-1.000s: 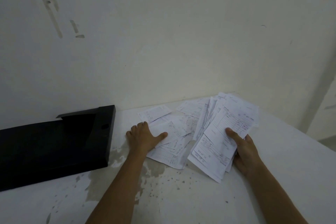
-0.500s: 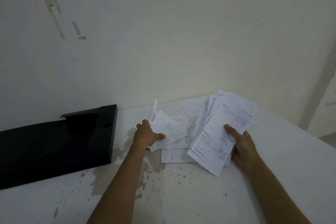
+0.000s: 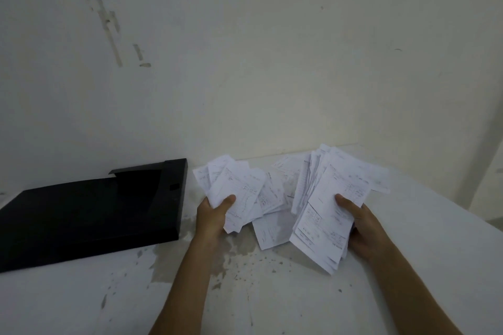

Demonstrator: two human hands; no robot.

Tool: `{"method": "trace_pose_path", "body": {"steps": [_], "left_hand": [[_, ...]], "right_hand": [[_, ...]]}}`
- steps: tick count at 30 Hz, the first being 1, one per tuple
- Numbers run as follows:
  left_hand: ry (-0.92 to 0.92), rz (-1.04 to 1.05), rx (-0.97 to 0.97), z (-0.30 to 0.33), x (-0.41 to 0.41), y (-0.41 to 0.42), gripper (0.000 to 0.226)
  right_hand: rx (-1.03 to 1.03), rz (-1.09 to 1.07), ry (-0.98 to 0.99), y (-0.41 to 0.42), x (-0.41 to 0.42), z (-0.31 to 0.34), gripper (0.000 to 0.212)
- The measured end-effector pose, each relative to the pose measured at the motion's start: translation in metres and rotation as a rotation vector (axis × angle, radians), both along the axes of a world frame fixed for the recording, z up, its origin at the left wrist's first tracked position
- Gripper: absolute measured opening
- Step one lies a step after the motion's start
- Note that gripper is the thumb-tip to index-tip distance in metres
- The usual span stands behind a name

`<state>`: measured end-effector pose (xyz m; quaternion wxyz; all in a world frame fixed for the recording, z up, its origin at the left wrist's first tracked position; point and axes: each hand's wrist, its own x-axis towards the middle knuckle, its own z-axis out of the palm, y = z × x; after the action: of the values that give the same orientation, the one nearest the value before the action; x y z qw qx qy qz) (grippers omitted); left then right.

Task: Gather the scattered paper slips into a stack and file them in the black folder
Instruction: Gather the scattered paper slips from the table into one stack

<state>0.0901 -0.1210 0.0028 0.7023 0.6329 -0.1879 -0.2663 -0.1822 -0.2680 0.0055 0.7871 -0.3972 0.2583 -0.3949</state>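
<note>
Here the left hand [image 3: 215, 212] grips a small fan of paper slips [image 3: 234, 187], thumb pressed on top, lifted just right of the black folder [image 3: 89, 212], which lies open on the left of the white bench [image 3: 272, 294]. The right hand [image 3: 362, 226] clasps a thicker stack [image 3: 329, 215], thumb over it. Between them, loose slips [image 3: 272, 231] lie on the bench near the wall [image 3: 272, 62].

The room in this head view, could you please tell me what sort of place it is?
Probably a plain back room or storage corner used for paperwork. A bare, stained wall rises behind a white table with chipped paint, which holds only a black folder and printed paper slips.
</note>
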Motion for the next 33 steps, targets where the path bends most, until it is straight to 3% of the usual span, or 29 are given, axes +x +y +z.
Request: {"method": "trace_pose_path", "body": {"steps": [5,10,14,18,29,33], "left_hand": [[0.208,-0.035,-0.195,0.007,-0.016,0.019,0.043],[0.197,-0.069,-0.233,0.009,-0.037,0.024,0.048],[0.129,-0.13,-0.188,0.014,-0.049,0.031,0.04],[0.185,-0.196,-0.195,0.024,-0.046,0.041,0.025],[-0.122,-0.279,-0.059,0.044,-0.032,0.063,0.045],[-0.146,-0.383,-0.052,0.043,-0.042,0.06,0.045]], "right_hand": [[0.063,0.165,0.046,0.023,0.014,0.005,0.05],[0.055,0.28,-0.03,0.058,0.04,0.016,0.038],[0.005,0.165,-0.065,0.069,0.063,0.013,0.042],[-0.068,0.046,0.007,0.063,0.068,0.014,0.043],[-0.32,0.314,0.194,0.059,0.056,0.036,0.04],[-0.465,0.308,0.255,0.07,0.07,0.033,0.055]]}}
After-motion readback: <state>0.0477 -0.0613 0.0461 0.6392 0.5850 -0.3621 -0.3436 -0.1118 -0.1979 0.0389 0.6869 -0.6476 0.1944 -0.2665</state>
